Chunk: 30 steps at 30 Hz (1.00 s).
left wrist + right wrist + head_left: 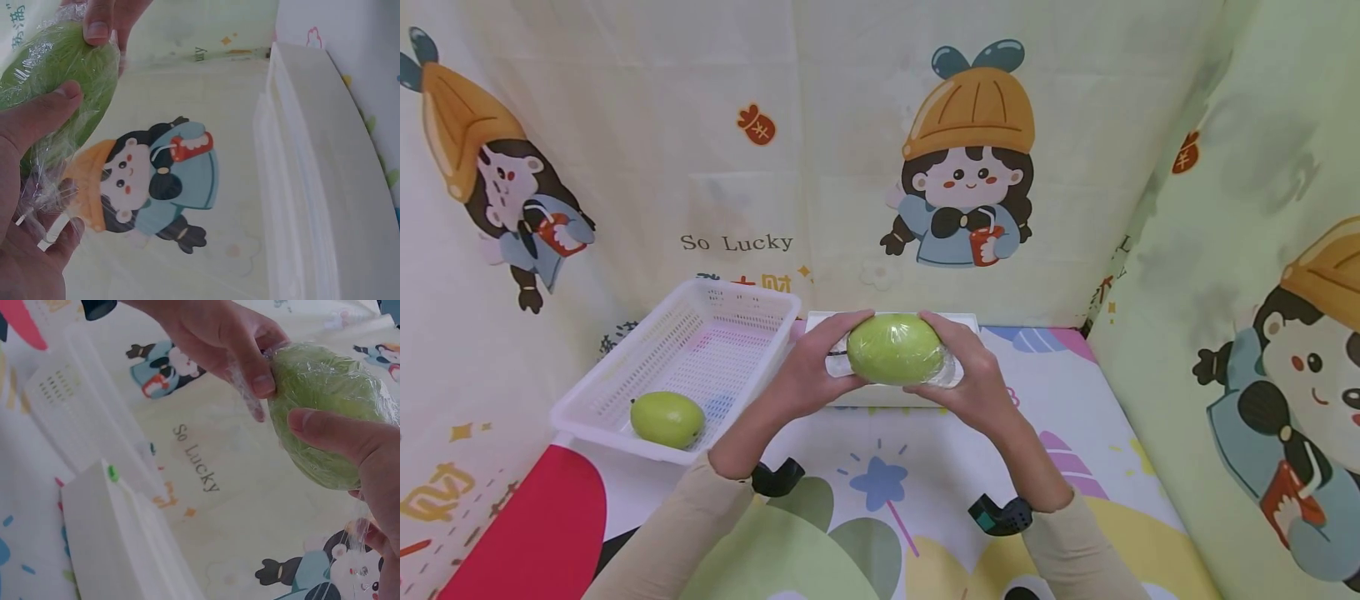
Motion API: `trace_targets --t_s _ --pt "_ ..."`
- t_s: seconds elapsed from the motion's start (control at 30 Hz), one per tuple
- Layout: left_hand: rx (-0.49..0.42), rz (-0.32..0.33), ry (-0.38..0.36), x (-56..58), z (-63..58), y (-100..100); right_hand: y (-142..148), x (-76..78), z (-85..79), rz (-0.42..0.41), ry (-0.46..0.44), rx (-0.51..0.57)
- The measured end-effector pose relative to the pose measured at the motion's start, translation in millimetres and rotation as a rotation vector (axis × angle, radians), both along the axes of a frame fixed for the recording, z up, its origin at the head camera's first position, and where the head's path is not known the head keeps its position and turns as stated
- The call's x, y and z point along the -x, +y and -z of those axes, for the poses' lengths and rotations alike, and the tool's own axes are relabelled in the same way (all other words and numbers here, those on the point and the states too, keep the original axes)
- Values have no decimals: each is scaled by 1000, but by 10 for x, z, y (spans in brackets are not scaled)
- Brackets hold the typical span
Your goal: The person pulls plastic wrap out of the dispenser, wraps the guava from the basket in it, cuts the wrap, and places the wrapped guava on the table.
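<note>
Holding up a green, oval fruit in clear plastic film [895,348], I am clamping both hands on it, my left hand [816,367] at nine o'clock, my right hand [973,379] at three. A white, rectangular box [880,397] is showing behind it and at six o'clock. Toward eight o'clock, a second green, oval fruit [667,419] is lying in a white, perforated plastic basket [748,302].

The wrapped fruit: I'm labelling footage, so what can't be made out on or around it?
Head view: middle of the white box, behind the wrapped fruit, left hand and right hand.
Left wrist view: part of the fruit, cut off by the left edge.
Right wrist view: part of the basket, behind the box.
</note>
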<state>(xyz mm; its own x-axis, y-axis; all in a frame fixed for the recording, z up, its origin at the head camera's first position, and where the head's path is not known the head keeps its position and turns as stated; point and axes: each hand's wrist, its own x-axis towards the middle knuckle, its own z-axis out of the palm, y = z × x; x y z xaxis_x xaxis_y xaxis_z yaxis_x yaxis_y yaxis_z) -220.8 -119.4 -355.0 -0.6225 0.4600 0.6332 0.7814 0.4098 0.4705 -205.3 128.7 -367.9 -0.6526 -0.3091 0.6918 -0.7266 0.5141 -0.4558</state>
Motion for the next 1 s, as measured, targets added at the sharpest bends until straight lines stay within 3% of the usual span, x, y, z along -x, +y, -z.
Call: trace_targets --t_s 0.3,0.53,0.67,0.87,1.0 --pt "13 6 24 -16 -60 -12 6 -28 -70 -34 49 -3" --pt "107 72 -144 -2 -29 -90 -6 -4 -4 -43 73 -26" --pt "121 79 -190 37 17 -93 -36 -19 38 -23 87 -81" --pt "85 116 -175 84 116 -68 -76 -28 103 -43 102 -124" --pt "72 127 -133 74 150 -31 -69 4 140 -8 72 -129"
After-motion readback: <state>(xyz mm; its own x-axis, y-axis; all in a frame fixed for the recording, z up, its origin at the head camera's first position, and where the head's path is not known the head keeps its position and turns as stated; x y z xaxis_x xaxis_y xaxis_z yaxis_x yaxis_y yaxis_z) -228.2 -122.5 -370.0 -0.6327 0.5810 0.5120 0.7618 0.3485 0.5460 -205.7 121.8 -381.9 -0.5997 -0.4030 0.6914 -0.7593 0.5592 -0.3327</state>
